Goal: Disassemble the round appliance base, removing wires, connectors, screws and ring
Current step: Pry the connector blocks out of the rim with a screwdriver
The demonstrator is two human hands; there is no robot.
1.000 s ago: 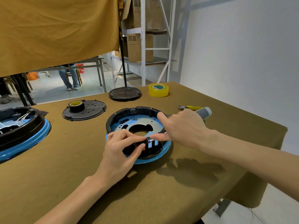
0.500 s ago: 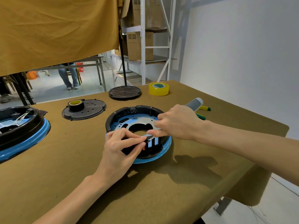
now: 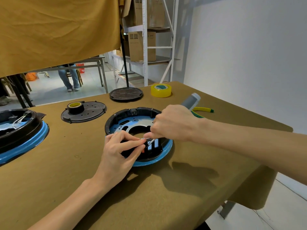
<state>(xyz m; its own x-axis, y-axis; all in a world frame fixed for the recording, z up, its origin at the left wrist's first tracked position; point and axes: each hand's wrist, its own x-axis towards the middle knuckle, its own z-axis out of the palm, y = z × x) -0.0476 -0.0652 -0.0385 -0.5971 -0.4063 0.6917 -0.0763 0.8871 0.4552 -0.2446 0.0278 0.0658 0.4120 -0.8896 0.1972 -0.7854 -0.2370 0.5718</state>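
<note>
From the head view we see the round appliance base (image 3: 132, 121) lying near the right edge of the table (image 3: 166, 193), close to us so both hands reach its near rim; our left hand (image 3: 120, 154) curls over that rim, fingertips pinched on some small part there that we cannot identify, probably to steady it. Our right hand (image 3: 172, 123) is closed around the grey-handled screwdriver (image 3: 191, 101), its tip angled down to the same spot; the yellow tape roll (image 3: 161, 90) and yellow-handled pliers (image 3: 203, 110) wait toward the far right corner.
</note>
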